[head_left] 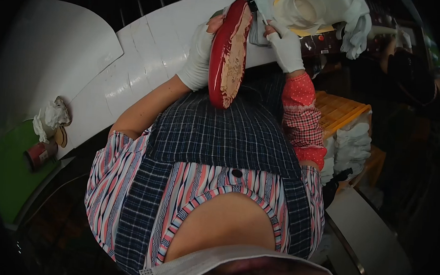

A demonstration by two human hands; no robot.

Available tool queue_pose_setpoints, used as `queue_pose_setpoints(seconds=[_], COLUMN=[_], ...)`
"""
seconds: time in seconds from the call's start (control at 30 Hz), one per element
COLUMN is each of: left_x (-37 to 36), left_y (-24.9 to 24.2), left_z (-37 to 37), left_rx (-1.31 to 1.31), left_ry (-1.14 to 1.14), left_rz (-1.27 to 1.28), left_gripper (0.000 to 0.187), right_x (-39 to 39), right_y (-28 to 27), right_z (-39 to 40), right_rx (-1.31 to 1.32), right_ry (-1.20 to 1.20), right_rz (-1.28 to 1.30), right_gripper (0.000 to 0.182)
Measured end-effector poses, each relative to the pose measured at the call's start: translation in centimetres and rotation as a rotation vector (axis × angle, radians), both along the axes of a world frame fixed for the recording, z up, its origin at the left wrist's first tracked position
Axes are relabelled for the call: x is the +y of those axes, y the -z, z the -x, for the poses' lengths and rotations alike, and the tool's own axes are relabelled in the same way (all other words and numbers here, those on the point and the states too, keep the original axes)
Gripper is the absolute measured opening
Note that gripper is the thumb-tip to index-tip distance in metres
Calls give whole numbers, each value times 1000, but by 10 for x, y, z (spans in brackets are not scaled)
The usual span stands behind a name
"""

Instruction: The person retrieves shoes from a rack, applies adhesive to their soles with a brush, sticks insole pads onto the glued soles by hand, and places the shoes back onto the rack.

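Note:
My left hand (202, 52), in a white fingerless glove, is closed around a glossy red shoe (217, 70). The shoe is tilted on end, one end near my apron. Its underside shows a tan insole board with handwritten marks and a ragged edge of folded-over upper; no outsole covers it. To the right of the shoe, my right hand (286, 47), gloved the same way, pinches the thin pale handle of what looks like a small brush (265, 20). A dark tip lies by the shoe's far end; whether it touches cannot be made out.
A curved white table (142, 58) lies ahead and left. On a green surface (9, 176) stand a dark red can (40, 155) and crumpled white material (56, 113). A pale round container (306, 10) sits far right. An orange crate (338, 111) stands right, above white bundles (351, 147).

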State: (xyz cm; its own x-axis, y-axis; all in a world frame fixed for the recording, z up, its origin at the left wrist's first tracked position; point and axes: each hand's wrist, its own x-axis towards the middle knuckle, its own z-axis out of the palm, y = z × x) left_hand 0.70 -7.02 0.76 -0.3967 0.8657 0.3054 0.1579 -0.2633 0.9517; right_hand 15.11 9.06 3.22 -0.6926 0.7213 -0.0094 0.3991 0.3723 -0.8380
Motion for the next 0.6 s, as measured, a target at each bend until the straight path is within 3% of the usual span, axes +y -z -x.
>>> queue_pose_setpoints(seconds=[0.03,0.13,0.23,0.37,0.43,0.57,0.6], left_x=[2,4,8,9,7,12,12], left_y=[1,-6,-9,-4,-24,-31,-26], left_z=[0,4,6,7,3,9,11], left_rx=[201,273,280,246,-227,-162,-5], left_ry=[-124,-93,-89,-96,82,104,67], left_rz=[-75,-81,-87,13,190,217,144], left_gripper=[57,68,65,64,66,64,63], right_x=[0,-13,-27,-43,-49,-52,-54], right_y=[4,-12,-19,-33,-39,-46,-49], right_z=[-2,-5,-16,-25,-28,-31,-31], right_rx=[44,68,104,171,155,178,176], right_ry=[-19,-44,-53,-54,-50,-106,-106], right_rz=[-33,26,170,308,360,334,339], right_gripper=[32,33,33,30,29,28,28])
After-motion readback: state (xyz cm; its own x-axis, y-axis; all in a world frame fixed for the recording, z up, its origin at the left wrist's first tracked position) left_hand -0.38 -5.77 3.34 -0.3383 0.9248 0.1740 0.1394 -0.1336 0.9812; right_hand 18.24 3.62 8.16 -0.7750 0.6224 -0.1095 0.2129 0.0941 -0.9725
